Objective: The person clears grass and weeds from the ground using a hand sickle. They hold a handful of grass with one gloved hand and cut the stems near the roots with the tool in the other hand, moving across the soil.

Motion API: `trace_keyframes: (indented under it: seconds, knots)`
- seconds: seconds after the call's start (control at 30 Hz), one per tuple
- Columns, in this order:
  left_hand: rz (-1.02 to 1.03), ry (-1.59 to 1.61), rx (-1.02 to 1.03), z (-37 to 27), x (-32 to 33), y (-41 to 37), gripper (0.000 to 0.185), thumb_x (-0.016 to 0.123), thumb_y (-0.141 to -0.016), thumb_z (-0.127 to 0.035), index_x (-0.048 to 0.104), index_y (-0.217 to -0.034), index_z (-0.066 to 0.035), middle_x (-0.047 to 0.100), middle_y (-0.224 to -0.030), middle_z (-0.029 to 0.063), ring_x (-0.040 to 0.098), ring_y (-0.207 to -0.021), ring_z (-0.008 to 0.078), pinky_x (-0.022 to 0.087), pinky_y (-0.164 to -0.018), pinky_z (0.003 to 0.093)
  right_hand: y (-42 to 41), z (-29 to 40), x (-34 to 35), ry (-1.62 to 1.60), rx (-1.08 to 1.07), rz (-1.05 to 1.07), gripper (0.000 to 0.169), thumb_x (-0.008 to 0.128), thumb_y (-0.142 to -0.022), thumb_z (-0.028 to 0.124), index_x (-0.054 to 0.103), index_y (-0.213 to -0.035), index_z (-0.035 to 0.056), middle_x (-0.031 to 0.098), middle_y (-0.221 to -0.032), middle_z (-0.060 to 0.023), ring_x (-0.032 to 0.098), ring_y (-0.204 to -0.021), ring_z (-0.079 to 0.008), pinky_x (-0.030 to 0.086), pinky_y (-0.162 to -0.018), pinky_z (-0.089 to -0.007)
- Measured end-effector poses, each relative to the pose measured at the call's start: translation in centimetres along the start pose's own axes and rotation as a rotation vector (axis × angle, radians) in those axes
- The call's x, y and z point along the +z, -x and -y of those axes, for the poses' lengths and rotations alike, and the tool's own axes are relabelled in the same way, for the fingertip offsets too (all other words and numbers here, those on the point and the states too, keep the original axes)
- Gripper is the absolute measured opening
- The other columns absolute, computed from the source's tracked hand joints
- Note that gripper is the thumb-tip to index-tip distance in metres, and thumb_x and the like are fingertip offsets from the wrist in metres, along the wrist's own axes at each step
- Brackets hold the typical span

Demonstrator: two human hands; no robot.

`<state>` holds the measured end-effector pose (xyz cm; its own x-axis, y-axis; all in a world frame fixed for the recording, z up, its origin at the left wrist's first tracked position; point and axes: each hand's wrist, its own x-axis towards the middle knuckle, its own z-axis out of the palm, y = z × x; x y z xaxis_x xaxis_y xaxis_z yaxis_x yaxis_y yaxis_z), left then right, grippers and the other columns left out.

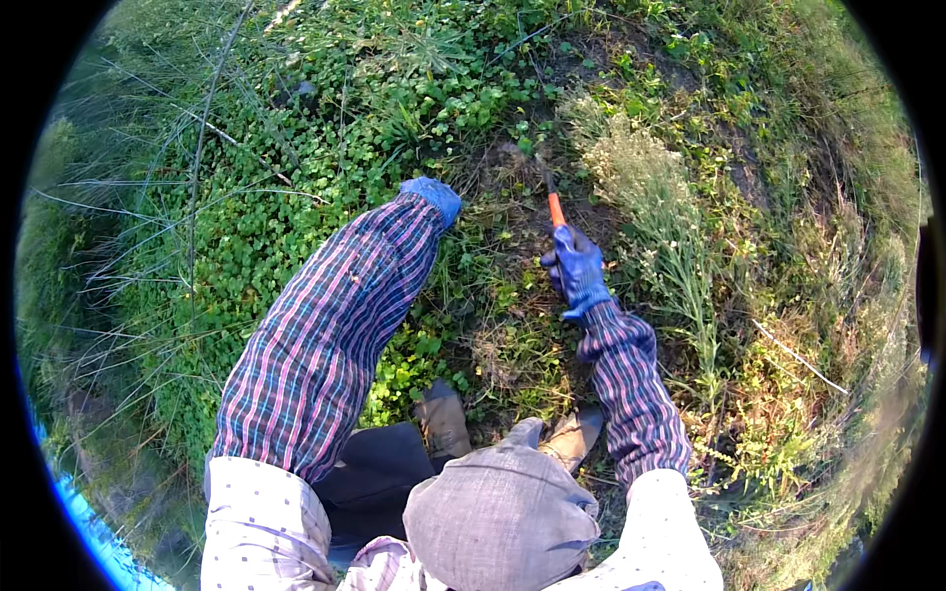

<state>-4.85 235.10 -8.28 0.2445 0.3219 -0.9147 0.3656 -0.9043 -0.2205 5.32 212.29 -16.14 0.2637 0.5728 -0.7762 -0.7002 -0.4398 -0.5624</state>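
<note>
My right hand (pixel 576 264), in a blue work glove, grips a hand tool by its orange handle (pixel 556 209). The tool's dark metal end (pixel 545 174) points away from me over matted grass, and its tip is too blurred to tell its shape. My left hand (pixel 434 196), also in a blue glove, is low over the edge of the leafy green ground plants (pixel 295 214). Its fingers are hidden behind the glove's back and cuff, so whether it holds a plant cannot be seen. Striped sleeve covers reach to both wrists.
A tall weed with pale flower heads (pixel 643 173) leans to the right of my right hand. Thin dry stalks (pixel 198 148) rise at the left. A pale stick (pixel 802 358) lies right. My boots (pixel 445 422) stand below, partly behind a grey cloth cap (pixel 502 510).
</note>
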Motion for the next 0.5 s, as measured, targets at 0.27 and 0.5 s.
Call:
trace_keyframes:
  seconds: [0.27,0.5]
  knots:
    - [0.102,-0.13,0.13,2.5,10.0,4.5,0.025,0.059,-0.085,-0.016,0.069,-0.106,-0.007,0.069,-0.102,0.0113,0.067,-0.095,0.0284,0.056,-0.078,0.0405,6.5,-7.0,-1.0,0.12,0.081,0.111,0.037,0.058,-0.096,0.033,0.062,-0.118,0.0034,0.053,-0.062,0.0016,0.05,-0.047,-0.0071,0.037,-0.039,-0.0228]
    - [0.375,-0.047,0.162,3.5,15.9,12.9,0.03,0.062,-0.085,-0.029,0.062,-0.111,-0.015,0.066,-0.092,0.0125,0.065,-0.088,0.0324,0.052,-0.074,0.0453,22.6,-10.1,-9.4,0.845,0.168,0.257,0.041,0.053,-0.097,0.039,0.059,-0.122,0.0067,0.067,-0.087,-0.0069,0.063,-0.072,-0.0169,0.053,-0.064,-0.0287]
